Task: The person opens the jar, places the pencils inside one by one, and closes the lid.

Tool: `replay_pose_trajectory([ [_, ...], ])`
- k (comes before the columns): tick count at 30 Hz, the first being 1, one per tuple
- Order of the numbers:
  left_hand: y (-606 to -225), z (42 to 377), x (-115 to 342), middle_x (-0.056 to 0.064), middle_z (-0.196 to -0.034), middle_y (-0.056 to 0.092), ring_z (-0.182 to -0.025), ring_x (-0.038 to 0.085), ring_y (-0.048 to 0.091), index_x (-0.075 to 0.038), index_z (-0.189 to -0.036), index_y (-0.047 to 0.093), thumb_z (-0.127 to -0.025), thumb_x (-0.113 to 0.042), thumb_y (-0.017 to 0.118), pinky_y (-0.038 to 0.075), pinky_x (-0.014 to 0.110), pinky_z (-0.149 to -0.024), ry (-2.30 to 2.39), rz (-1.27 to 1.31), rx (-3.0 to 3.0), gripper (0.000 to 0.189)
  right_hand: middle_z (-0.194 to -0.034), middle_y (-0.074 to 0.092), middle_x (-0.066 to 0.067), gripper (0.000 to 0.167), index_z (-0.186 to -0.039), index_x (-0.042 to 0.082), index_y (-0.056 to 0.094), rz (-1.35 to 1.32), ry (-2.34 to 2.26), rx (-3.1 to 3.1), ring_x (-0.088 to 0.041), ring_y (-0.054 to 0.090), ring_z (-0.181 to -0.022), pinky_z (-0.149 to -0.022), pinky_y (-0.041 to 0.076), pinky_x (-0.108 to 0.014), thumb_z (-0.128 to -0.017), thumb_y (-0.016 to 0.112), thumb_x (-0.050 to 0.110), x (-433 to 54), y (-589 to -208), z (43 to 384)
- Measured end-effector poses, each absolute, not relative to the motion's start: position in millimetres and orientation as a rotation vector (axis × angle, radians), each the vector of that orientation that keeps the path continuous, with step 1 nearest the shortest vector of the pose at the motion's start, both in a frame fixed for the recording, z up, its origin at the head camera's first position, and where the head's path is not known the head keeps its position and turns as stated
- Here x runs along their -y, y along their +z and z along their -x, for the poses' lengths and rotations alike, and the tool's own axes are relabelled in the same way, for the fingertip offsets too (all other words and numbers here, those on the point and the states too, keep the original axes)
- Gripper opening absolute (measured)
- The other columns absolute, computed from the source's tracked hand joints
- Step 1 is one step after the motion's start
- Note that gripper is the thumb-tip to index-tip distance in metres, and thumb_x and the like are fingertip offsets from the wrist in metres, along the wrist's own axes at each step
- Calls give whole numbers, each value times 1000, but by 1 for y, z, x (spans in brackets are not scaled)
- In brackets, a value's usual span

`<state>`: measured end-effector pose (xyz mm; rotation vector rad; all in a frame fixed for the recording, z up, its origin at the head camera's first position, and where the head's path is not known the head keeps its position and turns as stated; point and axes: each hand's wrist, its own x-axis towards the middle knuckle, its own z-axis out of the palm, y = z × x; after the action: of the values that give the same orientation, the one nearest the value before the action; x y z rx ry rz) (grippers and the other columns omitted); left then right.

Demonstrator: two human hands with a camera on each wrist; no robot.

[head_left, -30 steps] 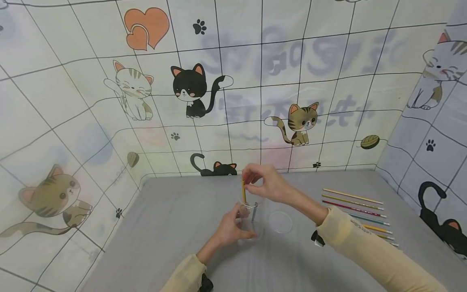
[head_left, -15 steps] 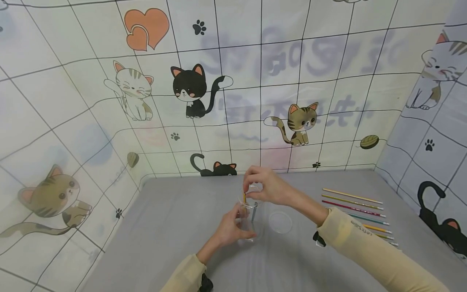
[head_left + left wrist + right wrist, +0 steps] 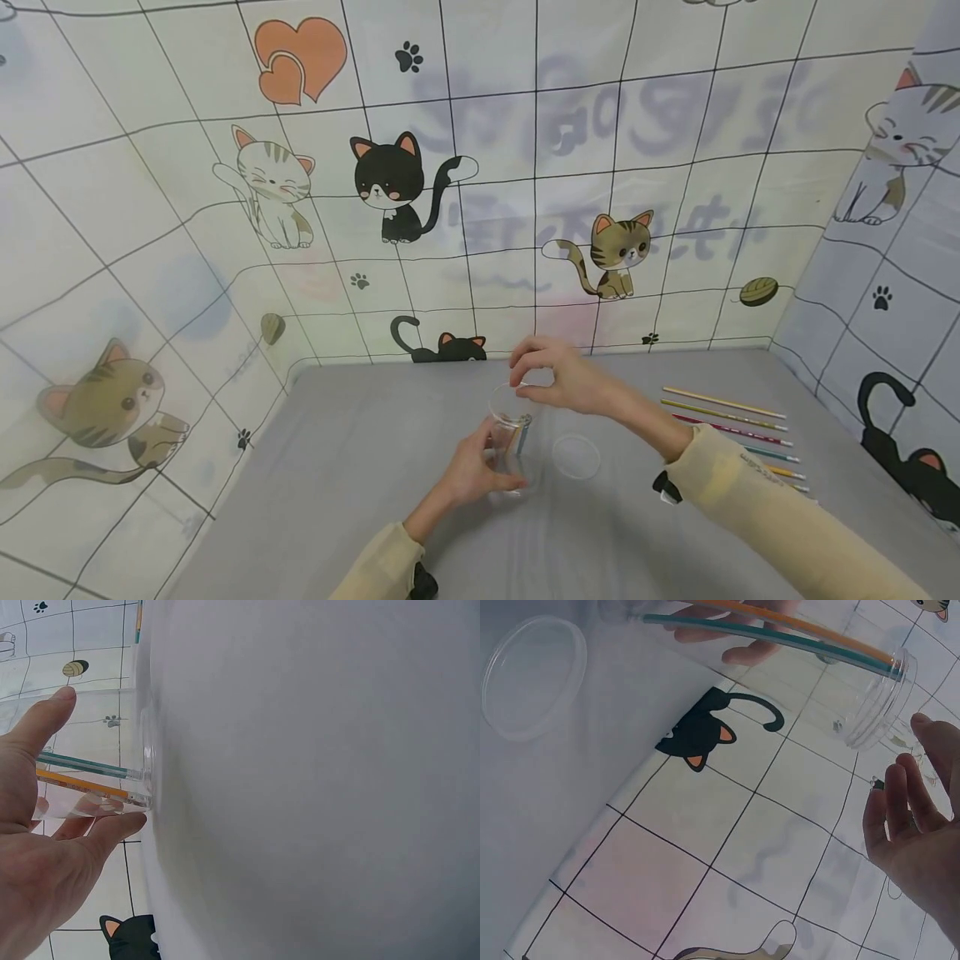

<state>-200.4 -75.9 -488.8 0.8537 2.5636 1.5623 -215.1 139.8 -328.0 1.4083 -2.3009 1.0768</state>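
Note:
My left hand (image 3: 471, 471) grips a tall clear plastic jar (image 3: 522, 460) low on its side, standing upright on the table. Inside the jar stand a teal pencil (image 3: 86, 763) and an orange pencil (image 3: 79, 782), both leaning, their eraser ends at the bottom. In the right wrist view their other ends reach near the open mouth of the jar (image 3: 802, 690). My right hand (image 3: 566, 379) is just beyond that mouth with loosely bent fingers and nothing between them. The right fingers (image 3: 895, 802) are apart from the rim.
A round clear lid (image 3: 576, 457) lies flat on the grey table (image 3: 360, 467), right of the jar. Several pencils, among them a yellow pencil (image 3: 723, 402) and a red pencil (image 3: 731, 427), lie in a row at the right, partly behind the right forearm.
The right hand lowered the orange pencil into the jar and let it go. It has since drawn a little to the right. The left hand and jar have stayed put.

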Motion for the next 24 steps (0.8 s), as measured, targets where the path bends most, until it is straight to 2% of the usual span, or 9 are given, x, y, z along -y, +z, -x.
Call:
replay_pose_trajectory([
  [8, -488, 200, 75, 7, -121, 63, -114, 31, 61, -13, -143, 43, -69, -17, 94, 56, 41, -88, 1566, -834, -2548, 89, -100, 69, -2, 26, -104, 5, 72, -1236, 1210, 2302, -18, 65, -84, -71, 58, -36, -82, 77, -8, -160, -326, 213],
  [17, -489, 199, 75, 5, -119, 63, -113, 31, 61, -17, -140, 45, -68, -15, 94, 55, 38, -88, 1564, -814, -2566, 87, -101, 69, -6, 30, -116, 0, 67, -1102, 1412, 2357, -23, 66, -88, -74, 58, -33, -87, 73, -7, -185, -333, 209],
  [24, -490, 198, 74, 7, -120, 64, -112, 31, 62, -16, -139, 46, -68, -14, 94, 55, 36, -87, 1564, -826, -2577, 86, -98, 69, -4, 30, -117, 3, 66, -993, 1443, 2427, -19, 67, -87, -73, 57, -30, -89, 72, -3, -200, -338, 204],
])
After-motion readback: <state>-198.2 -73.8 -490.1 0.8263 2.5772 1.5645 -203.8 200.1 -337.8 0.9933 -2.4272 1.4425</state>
